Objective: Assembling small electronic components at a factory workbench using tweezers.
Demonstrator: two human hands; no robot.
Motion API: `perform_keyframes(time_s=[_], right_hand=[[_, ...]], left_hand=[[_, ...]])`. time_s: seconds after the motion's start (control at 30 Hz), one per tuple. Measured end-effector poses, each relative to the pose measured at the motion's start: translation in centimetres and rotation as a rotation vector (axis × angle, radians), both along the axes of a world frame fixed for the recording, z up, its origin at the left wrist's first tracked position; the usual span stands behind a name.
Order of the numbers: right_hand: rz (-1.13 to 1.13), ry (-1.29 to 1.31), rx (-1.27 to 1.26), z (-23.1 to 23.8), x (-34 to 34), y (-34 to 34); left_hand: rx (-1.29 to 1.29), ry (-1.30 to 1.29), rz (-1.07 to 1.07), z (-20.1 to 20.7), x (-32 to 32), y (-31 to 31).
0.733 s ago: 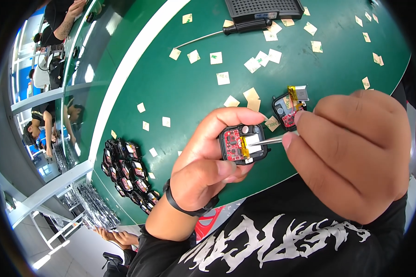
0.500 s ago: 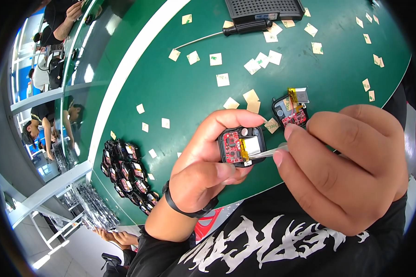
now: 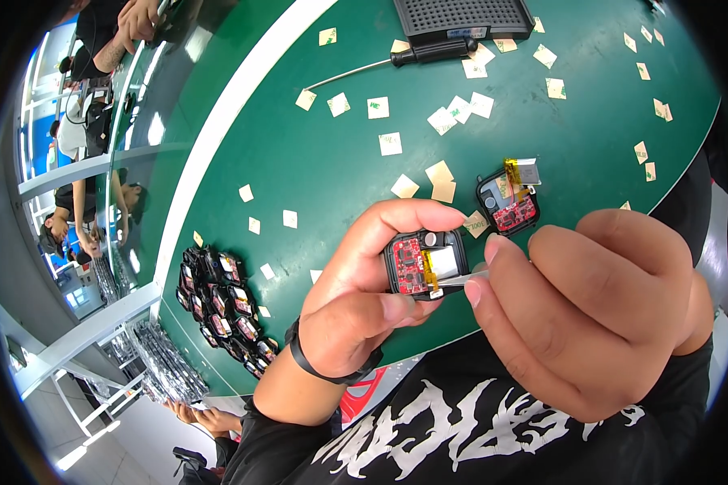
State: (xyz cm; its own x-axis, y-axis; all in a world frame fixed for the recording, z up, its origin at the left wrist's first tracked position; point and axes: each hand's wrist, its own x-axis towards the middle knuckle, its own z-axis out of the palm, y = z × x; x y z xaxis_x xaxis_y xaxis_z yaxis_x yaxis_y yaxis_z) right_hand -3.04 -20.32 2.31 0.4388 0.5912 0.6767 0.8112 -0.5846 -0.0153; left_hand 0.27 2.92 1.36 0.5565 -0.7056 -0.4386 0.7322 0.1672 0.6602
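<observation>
A small black housing with a red circuit board, a silver battery and yellow tape is gripped along its edges by my left hand, thumb below and index finger curled above. My right hand pinches metal tweezers. Their tips reach the lower edge of the housing, beside a small white connector under the yellow tape; whether they grip it I cannot tell. Just beyond my right fingers, a second open housing lies on the green table, its silver battery flipped out over its top edge.
Several similar housings are grouped at the left. Cream paper squares are scattered about the table. A black-handled screwdriver lies against a black perforated tray at the back. Another person's hands show at lower left.
My right hand and the tweezers have shifted slightly left and down, uncovering more of the second housing. The held housing has moved slightly down and right.
</observation>
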Motion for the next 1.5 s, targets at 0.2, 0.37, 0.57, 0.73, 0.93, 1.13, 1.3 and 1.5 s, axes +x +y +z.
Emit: perform_keyframes(time_s=[0.2,0.37,0.57,0.73,0.93,1.13,1.3,1.5], right_hand=[[0.0,0.065,0.003,0.1,-0.1,0.1],[-0.008,0.131,0.023,0.3,-0.1,0.2],[0.009,0.25,0.081,0.5,-0.1,0.0],[0.015,0.227,0.233,-0.8,-0.1,0.5],[0.048,0.306,0.181,0.3,0.0,-0.1],[-0.013,0.18,0.236,-0.2,0.0,0.1],[-0.074,0.255,0.152,0.8,-0.5,0.0],[-0.147,0.223,0.169,0.6,-1.0,1.0]], left_hand=[[0.004,0.003,-0.012,0.2,0.1,0.1],[-0.059,-0.061,-0.021,-0.2,0.0,0.4],[-0.091,-0.166,-0.029,-0.4,-0.2,0.5],[-0.075,-0.222,-0.04,-0.6,-0.2,0.5],[-0.082,-0.267,-0.052,-0.8,-0.2,0.5],[0.07,-0.235,0.005,-0.2,-0.7,-0.3],[0.26,-0.205,0.056,0.8,-0.7,-1.0],[0.308,-0.188,0.017,1.3,-0.5,-1.3]])
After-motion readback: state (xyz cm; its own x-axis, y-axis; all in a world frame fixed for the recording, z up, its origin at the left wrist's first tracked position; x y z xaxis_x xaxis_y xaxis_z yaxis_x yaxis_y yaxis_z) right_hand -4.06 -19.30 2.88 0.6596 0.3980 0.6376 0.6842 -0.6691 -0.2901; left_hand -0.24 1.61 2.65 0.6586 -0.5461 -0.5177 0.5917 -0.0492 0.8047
